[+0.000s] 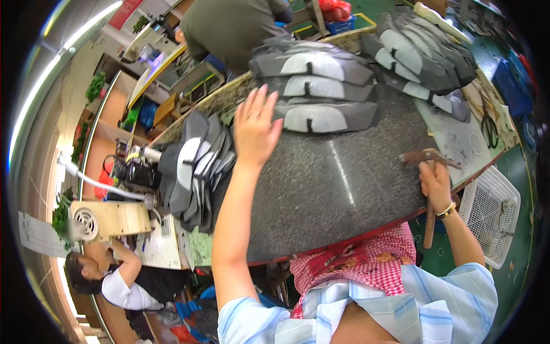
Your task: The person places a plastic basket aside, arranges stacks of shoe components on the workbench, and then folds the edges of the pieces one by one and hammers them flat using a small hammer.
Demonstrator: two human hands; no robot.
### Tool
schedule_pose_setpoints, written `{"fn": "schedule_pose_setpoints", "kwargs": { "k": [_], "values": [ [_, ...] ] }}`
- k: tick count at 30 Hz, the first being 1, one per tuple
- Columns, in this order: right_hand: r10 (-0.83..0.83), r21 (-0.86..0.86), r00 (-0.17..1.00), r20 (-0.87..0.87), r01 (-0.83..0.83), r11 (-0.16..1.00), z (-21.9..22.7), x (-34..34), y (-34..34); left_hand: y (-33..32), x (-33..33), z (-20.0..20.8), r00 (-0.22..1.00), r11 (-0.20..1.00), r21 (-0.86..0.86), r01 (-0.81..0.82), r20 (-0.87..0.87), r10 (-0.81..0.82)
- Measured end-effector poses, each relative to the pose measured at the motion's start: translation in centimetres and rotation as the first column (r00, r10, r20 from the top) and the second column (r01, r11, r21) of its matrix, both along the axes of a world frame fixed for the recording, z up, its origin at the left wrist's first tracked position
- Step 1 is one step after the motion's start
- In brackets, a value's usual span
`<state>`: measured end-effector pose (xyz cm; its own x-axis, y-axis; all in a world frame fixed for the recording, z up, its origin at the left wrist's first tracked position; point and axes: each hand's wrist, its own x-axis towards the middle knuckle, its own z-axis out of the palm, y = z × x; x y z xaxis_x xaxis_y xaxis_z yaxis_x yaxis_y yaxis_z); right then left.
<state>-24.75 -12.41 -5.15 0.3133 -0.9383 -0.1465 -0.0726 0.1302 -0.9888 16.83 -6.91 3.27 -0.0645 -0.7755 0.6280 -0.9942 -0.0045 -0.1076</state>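
Note:
My right hand [436,186] grips a hammer [421,156] close to its head, over the right edge of the dark speckled slab [344,183]. The hammer's wooden handle hangs down past the slab's edge. My left hand [256,129] is raised with the fingers stretched out and holds nothing. Next to it lies a stack of dark grey flat pieces [358,114], each with a light grey rounded patch and a small black tab. Whether the left fingertips touch the stack, I cannot tell.
More of these pieces lie in piles at the left [197,163] and the far right [427,57]. Black-handled scissors [490,129] rest on the right side surface. A white plastic basket [491,215] stands below right. One co-worker [229,34] is across the table, another [134,281] at the left by a machine [123,219].

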Motion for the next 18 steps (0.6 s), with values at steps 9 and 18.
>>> {"fn": "schedule_pose_setpoints", "kwargs": {
  "k": [9, 18],
  "values": [
    [0.163, -0.354, 0.914, -0.372, -0.302, 0.885, -0.6, 1.6, 0.6, -15.2, 4.5, 4.2, 0.958, 0.742, 0.667, 0.072, -0.253, 0.134],
    [0.14, -0.295, 0.963, -0.231, -0.207, 0.933, -0.7, 1.5, 0.5, -4.1, -12.4, 12.9, 0.958, 0.949, 0.132, 0.288, -0.053, -0.283]
  ]
}}
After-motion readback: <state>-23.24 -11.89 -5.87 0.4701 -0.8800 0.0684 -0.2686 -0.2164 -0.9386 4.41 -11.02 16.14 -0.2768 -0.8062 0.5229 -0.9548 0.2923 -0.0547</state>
